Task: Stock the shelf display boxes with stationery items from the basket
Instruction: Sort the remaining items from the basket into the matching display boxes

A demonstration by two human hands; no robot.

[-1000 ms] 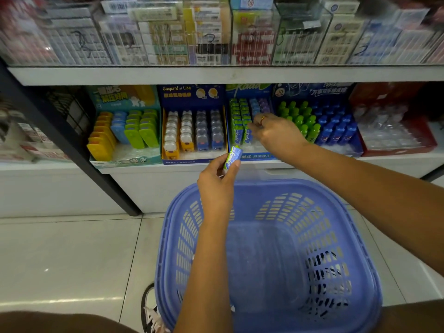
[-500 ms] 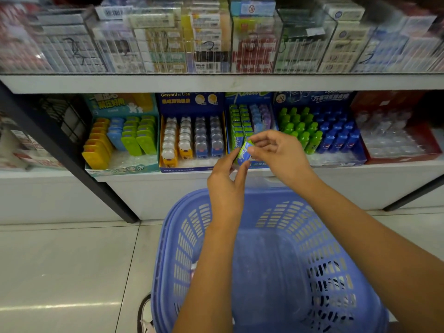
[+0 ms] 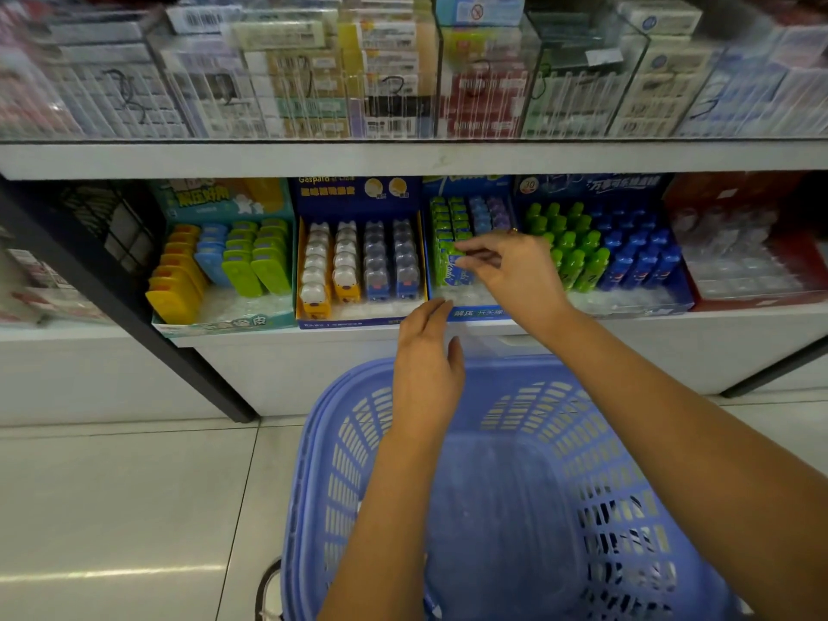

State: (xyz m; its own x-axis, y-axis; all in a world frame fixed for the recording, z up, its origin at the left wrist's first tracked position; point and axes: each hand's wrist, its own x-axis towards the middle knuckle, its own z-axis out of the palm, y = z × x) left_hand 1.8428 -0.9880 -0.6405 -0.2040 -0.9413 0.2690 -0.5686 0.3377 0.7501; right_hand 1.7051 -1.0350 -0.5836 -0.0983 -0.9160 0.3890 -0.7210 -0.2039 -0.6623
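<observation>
A blue display box (image 3: 477, 314) on the lower shelf holds rows of green, blue and purple packs. My right hand (image 3: 515, 271) reaches into it and pinches a green-and-blue pack (image 3: 449, 270) at the front of the green row. Just in front of the shelf edge hovers my left hand (image 3: 425, 356), above the far rim of the blue plastic basket (image 3: 340, 405), its fingers relaxed and holding nothing. No items show inside the basket.
Beside the box stand other display boxes: yellow, blue and green erasers (image 3: 215, 266), white and grey items (image 3: 358, 262), green and blue bottles (image 3: 600, 253), and a red box (image 3: 743, 262). Clear acrylic bins (image 3: 403, 78) fill the upper shelf. White tiled floor lies to the left.
The pack passed from my left hand to my right hand, which carried it up into the display box. My left hand let go and drew back down toward the basket.
</observation>
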